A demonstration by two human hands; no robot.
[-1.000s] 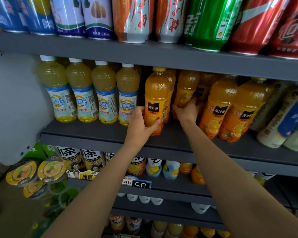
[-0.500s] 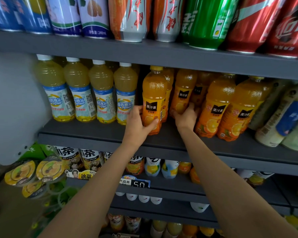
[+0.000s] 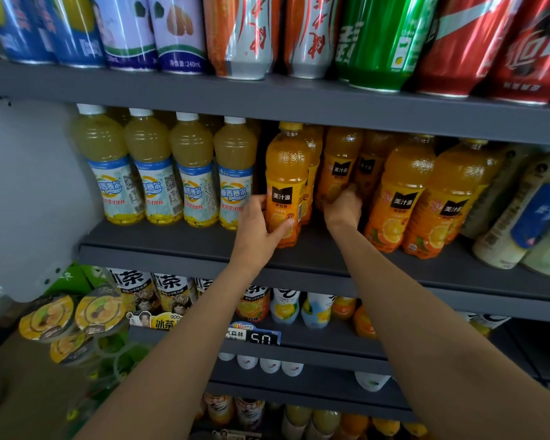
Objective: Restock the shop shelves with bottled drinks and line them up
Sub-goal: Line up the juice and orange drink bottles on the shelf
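Observation:
On the grey middle shelf (image 3: 185,246) stand orange juice bottles with black labels. My left hand (image 3: 257,228) grips the front orange juice bottle (image 3: 286,173) low on its body, thumb across the label. My right hand (image 3: 343,208) reaches further back and holds the base of a second orange bottle (image 3: 338,163) set deeper on the shelf. Two more orange bottles (image 3: 400,198) stand at the front to the right, upright and close together.
Several pale yellow juice bottles with blue-white labels (image 3: 159,173) line the shelf's left part. Cans (image 3: 381,42) fill the shelf above. White and green bottles (image 3: 521,214) lean at the far right. Lower shelves hold tea bottles (image 3: 175,290) and a price tag (image 3: 254,336).
My right hand has drawn the rear orange bottle forward and downward a little, closer to the front row. My left hand stays on the front bottle, which has barely moved.

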